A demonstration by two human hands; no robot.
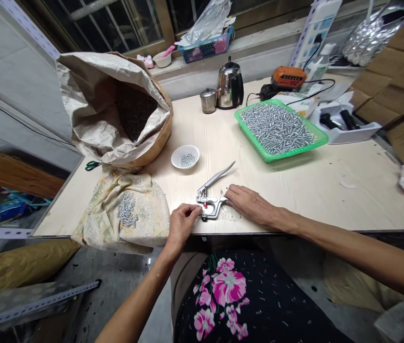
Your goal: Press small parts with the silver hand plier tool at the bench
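A silver hand press (216, 206) with a red part in its jaw lies near the table's front edge, its upper lever raised. My left hand (183, 220) is pinched at the jaw's left side; what it holds is too small to make out. The fingers of my right hand (244, 200) are closed around the end of the tool's lower handle. Left of my hands, small metal pins (128, 210) lie in a pile on a patterned cloth (155, 214). A white bowl (185, 166) with some more pins stands behind the tool.
A green tray (271, 157) full of metal pins stands at the back right, near a kettle (229, 83) and a lidded metal cup (208, 101). A large open sack (90, 109) occupies the back left, with green-handled scissors (92, 165) beside it. Cardboard (389, 85) is at the far right.
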